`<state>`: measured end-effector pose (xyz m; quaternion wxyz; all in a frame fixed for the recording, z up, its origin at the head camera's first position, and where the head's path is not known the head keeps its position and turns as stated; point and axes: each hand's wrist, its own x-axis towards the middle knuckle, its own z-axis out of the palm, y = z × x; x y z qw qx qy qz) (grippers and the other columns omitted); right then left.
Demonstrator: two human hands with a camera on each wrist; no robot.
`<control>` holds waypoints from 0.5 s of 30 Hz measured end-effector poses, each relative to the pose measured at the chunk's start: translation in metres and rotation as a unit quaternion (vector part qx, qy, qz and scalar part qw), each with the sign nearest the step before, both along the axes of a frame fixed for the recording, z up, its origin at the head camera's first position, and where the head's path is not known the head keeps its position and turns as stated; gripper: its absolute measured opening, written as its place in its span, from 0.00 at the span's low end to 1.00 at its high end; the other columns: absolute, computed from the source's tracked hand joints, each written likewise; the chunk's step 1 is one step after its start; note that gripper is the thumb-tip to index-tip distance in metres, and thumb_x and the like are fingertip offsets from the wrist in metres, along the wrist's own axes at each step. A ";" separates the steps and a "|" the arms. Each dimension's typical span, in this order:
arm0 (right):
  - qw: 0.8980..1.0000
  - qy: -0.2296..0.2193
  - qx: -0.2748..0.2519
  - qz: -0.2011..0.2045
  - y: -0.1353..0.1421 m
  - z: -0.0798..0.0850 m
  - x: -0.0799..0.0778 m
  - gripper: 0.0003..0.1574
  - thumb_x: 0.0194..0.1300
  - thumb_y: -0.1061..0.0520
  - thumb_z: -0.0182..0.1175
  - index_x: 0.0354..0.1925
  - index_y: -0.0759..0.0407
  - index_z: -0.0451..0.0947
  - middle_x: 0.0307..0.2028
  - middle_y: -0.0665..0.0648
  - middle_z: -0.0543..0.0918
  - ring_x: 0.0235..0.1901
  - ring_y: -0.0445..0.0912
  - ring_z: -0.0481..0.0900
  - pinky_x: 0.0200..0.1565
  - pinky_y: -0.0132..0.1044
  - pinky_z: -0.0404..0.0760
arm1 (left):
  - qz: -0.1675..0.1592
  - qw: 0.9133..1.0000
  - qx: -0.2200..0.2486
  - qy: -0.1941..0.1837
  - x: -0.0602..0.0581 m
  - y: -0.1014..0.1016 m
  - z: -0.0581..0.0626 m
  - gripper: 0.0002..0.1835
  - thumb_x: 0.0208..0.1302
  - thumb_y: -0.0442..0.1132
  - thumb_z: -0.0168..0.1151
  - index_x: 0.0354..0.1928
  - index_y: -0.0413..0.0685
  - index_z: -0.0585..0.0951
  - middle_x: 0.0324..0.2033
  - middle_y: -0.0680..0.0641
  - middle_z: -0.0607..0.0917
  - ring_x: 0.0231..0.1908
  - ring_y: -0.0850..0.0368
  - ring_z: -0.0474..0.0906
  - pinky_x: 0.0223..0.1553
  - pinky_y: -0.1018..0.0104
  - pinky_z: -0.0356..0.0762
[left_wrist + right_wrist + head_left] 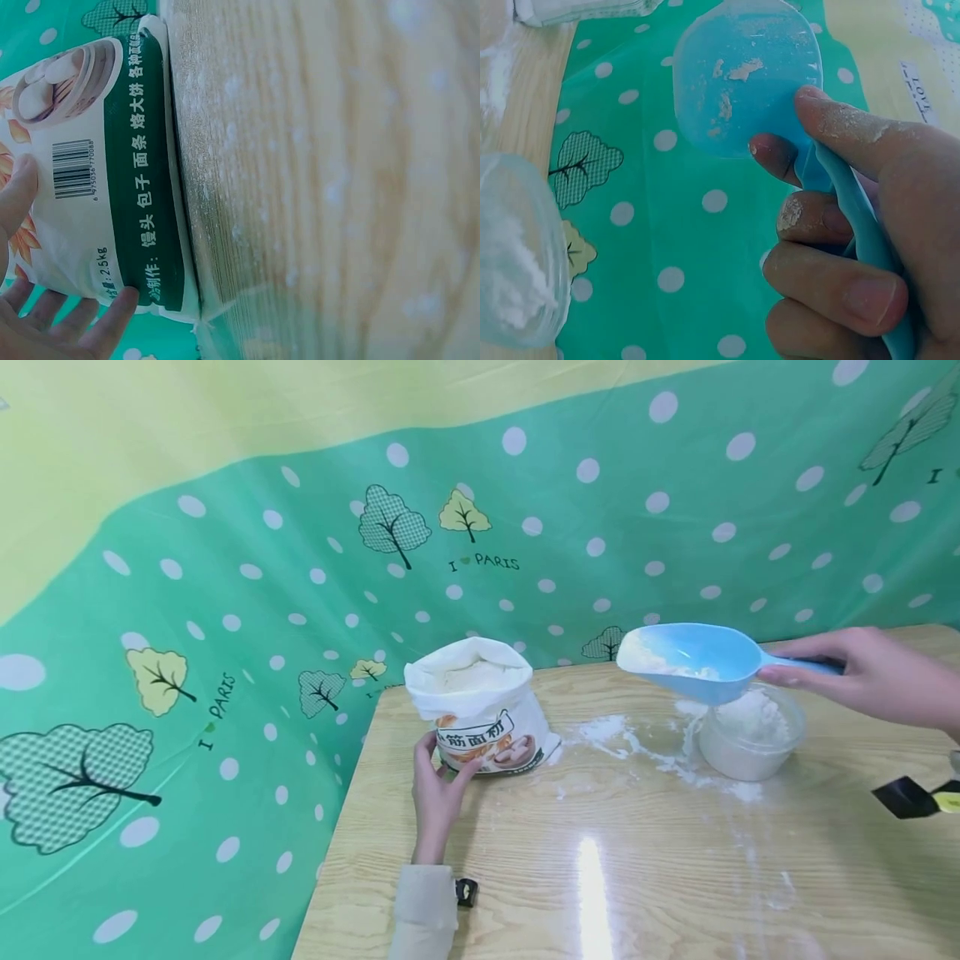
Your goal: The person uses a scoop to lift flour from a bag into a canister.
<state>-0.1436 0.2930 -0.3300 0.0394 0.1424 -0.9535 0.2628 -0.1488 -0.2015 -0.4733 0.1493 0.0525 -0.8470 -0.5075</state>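
My left hand [438, 795] holds the lower left side of an open white flour bag [468, 702], with the thumb on its printed front and the fingers round its side. In the left wrist view the bag's green bottom band [146, 180] shows. Its rolled-down top shows flour inside. My right hand [881, 675] grips the handle of a light blue scoop [701, 647], fingers curled round it. Some flour lies in the scoop, mostly near its lip. The scoop hangs above and slightly left of a clear round tub [750, 760] heaped with flour.
Spilled flour [603, 729] streaks the wooden table [525, 877] between the bag and the tub. A green and yellow patterned cloth [300, 610] hangs behind and to the left of the table. Light glares off the front of the tabletop.
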 end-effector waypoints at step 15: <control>0.994 0.019 0.010 -0.104 0.045 -0.023 0.010 0.25 0.65 0.48 0.67 0.46 0.71 0.84 0.25 0.60 0.85 0.17 0.37 0.66 0.16 0.28 0.66 | 0.002 1.000 -0.015 0.006 0.001 -0.001 0.002 0.44 0.55 0.49 0.75 0.70 0.53 0.61 0.69 0.47 0.67 0.71 0.50 0.60 0.66 0.51 0.75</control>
